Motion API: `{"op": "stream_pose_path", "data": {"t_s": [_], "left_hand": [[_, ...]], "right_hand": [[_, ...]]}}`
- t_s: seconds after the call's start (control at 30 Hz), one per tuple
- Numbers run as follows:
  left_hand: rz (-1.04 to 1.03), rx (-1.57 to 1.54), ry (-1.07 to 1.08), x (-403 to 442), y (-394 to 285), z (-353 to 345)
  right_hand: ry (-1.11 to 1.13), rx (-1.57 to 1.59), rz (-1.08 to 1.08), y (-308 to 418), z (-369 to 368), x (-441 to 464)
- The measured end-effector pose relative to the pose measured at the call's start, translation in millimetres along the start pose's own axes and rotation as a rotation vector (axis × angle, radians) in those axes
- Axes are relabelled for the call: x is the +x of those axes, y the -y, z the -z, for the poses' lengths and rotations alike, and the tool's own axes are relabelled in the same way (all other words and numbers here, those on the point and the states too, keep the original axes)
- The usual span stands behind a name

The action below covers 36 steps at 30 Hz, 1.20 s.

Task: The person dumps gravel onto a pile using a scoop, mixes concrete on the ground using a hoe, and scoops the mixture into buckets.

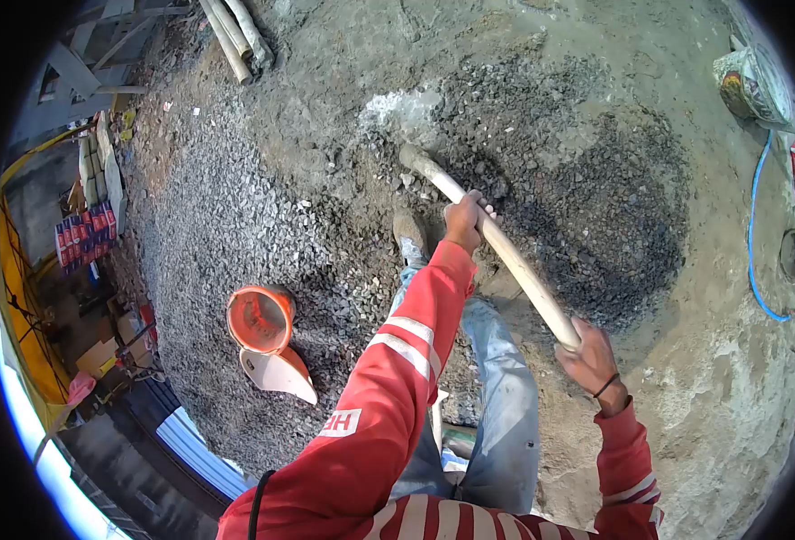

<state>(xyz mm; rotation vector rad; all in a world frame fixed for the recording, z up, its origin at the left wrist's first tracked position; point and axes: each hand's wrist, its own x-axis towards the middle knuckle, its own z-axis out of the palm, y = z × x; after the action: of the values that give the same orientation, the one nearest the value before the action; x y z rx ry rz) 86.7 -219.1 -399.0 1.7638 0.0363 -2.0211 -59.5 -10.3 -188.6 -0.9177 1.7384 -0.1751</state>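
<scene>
Gravel gnd (213, 229); L hand (464, 221), R hand (588, 358) round wooden handle (527, 281).

The left hand (467, 222), at two o'clock, and the right hand (587, 357), at four, are wrapped around a wooden handle (525, 275). Its muddy end, toward twelve, seems to meet the gravel (627, 211). An orange bucket (261, 338) sits at eight; a blue hose (752, 243) curves at three.

pale wooden tool handle (525, 274), slanting, greyish far end, above dark gravel (618, 202)
</scene>
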Motion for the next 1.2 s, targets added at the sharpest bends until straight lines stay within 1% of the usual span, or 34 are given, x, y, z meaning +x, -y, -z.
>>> {"op": "stream_pose_path", "data": {"t_s": [0.03, 0.07, 0.1, 0.13, 0.17, 0.2, 0.23, 0.27, 0.3, 0.33, 0.37, 0.4, 0.43, 0.47, 0.5, 0.53, 0.57, 0.6, 0.63, 0.67, 0.7, 0.73, 0.77, 0.8, 0.83, 0.87, 0.9, 0.93, 1.0, 1.07, 1.1, 1.17, 1.2], "left_hand": [[-0.029, -0.048, -0.02, -11.8, 19.0, -9.0], [0.034, -0.038, -0.031, -34.0, 40.3, -20.0], [0.099, -0.073, 0.022, -57.2, 68.7, -28.7], [0.242, -0.044, 0.01, -63.0, 105.5, -29.1], [0.201, -0.059, 0.001, -90.8, 115.4, -36.5], [0.176, 0.005, 0.006, -104.9, 124.6, -37.0], [0.175, -0.006, 0.007, -108.5, 131.0, -33.0], [0.119, 0.077, -0.023, -107.4, 134.0, -26.2], [0.063, 0.165, -0.058, -102.6, 133.3, -17.2], [-0.036, 0.091, -0.008, -92.0, 120.0, -6.5], [-0.04, 0.075, 0.017, -116.1, 60.0, -7.4], [-0.106, 0.097, -0.022, -83.0, 45.8, 10.4], [-0.23, 0.253, -0.061, -73.5, 0.3, 19.9], [-0.292, 0.223, -0.053, -66.4, -41.0, 24.9], [-0.405, 0.31, -0.067, -26.8, -69.6, 42.6], [-0.537, 0.357, -0.049, -6.0, -105.7, 51.5], [-0.756, 0.512, -0.069, 39.6, -135.9, 70.2], [-0.791, 0.597, -0.187, 39.6, -166.7, 68.9], [-0.842, 0.778, -0.249, 62.1, -191.5, 82.4], [-1.059, 1.006, -0.306, 138.8, -209.2, 121.2], [-1.139, 1.303, -0.273, 172.3, -220.7, 145.2], [-1.251, 1.574, -0.242, 204.8, -232.2, 168.6], [-1.146, 1.545, -0.251, 202.6, -240.9, 165.9], [-1.044, 1.515, -0.264, 199.2, -249.6, 162.9], [-0.827, 1.296, -0.32, 200.0, -255.5, 160.6], [-0.599, 1.073, -0.375, 192.8, -252.0, 167.7], [-0.585, 1.072, -0.379, 184.7, -244.5, 178.6], [-0.734, 1.243, -0.396, 179.2, -243.5, 182.7], [-0.883, 1.178, -0.426, 217.6, -230.6, 202.2], [-0.862, 1.48, -0.388, 211.5, -221.3, 196.8], [-0.762, 1.357, -0.413, 163.0, -210.9, 171.1], [-0.725, 1.441, -0.442, 138.4, -183.2, 160.9], [-0.652, 1.472, -0.354, 136.9, -172.8, 162.8]], "right_hand": [[-0.205, -0.196, 0.201, -41.9, -8.5, -37.1], [-0.137, -0.233, 0.102, -73.8, -8.1, -68.5], [-0.137, -0.319, -0.056, -102.5, -10.4, -94.2], [-0.143, -0.403, -0.216, -125.2, -15.3, -112.8], [-0.144, -0.418, -0.206, -142.8, -22.8, -125.8], [-0.148, -0.409, -0.234, -158.3, -31.5, -138.2], [-0.153, -0.397, -0.262, -160.8, -36.5, -138.2], [-0.15, -0.403, -0.253, -164.6, -44.9, -131.0], [-0.208, -0.367, -0.205, -153.0, -56.6, -120.2], [-0.263, -0.326, -0.162, -139.8, -71.8, -110.4], [-0.245, -0.284, -0.107, -121.2, -87.2, -91.1], [-0.239, -0.235, -0.054, -98.4, -105.0, -61.7], [-0.247, -0.228, -0.012, -78.4, -128.0, -32.9], [-0.3, -0.12, 0.061, -67.8, -156.8, -0.2], [-0.44, -0.198, 0.199, -36.2, -177.9, 35.1], [-0.453, -0.099, 0.15, 4.4, -194.3, 73.9], [-0.332, -0.018, 0.102, 56.3, -192.5, 113.4], [-0.215, 0.189, 0.034, 92.0, -201.3, 153.7], [-0.25, 0.28, 0.062, 115.6, -223.1, 196.2], [-0.265, 0.216, 0.012, 148.4, -230.9, 227.9], [-0.239, 0.233, 0.023, 156.6, -256.8, 271.9], [-0.234, 0.284, 0.028, 172.6, -266.4, 298.1], [-0.254, 0.259, 0.095, 176.6, -285.3, 320.7], [-0.216, 0.227, 0.009, 194.0, -283.9, 316.1], [-0.176, 0.188, -0.075, 207.7, -279.1, 308.9], [-0.153, 0.185, -0.087, 208.4, -286.5, 298.3], [-0.112, 0.182, -0.094, 206.2, -288.8, 289.9], [-0.095, 0.176, -0.079, 209.3, -282.5, 290.6], [-0.129, 0.191, -0.068, 208.0, -288.9, 282.2], [-0.164, 0.243, -0.104, 213.5, -291.3, 264.0], [-0.162, 0.231, -0.098, 212.2, -297.2, 256.4], [-0.225, 0.381, -0.123, 197.5, -308.4, 247.4], [-0.238, 0.367, -0.12, 191.8, -306.0, 238.3]]}}
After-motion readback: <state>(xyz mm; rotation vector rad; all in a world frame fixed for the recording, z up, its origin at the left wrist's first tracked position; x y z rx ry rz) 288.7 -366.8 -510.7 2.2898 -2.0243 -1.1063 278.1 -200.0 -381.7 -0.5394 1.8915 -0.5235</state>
